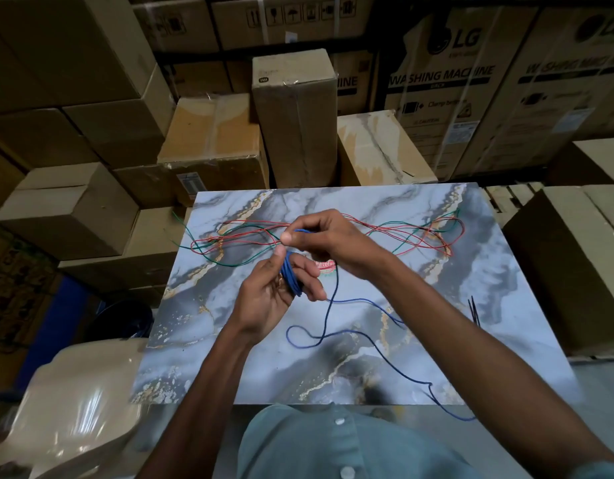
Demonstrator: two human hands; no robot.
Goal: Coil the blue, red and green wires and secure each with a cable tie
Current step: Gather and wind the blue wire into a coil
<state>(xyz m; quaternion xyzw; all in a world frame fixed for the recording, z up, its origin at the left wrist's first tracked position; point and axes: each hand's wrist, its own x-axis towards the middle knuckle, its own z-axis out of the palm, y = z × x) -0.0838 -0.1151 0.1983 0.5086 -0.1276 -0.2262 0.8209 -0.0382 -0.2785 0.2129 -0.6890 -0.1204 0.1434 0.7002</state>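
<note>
Single head-worn view, looking forward and down.
The wide-angle camera sits close above the marble-patterned tabletop (471,340), its near edge at the chest, its far edge against stacked cardboard boxes (295,115).

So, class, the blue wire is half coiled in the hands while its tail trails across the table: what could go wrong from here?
1. The loose tail of the blue wire loops over itself and runs off the table's near edge; it may kink or snag as it is drawn in.
2. The coil sits only in the left hand, untied; a slack grip could let it spring open.
3. The cable ties lie off by the right edge.
</note>
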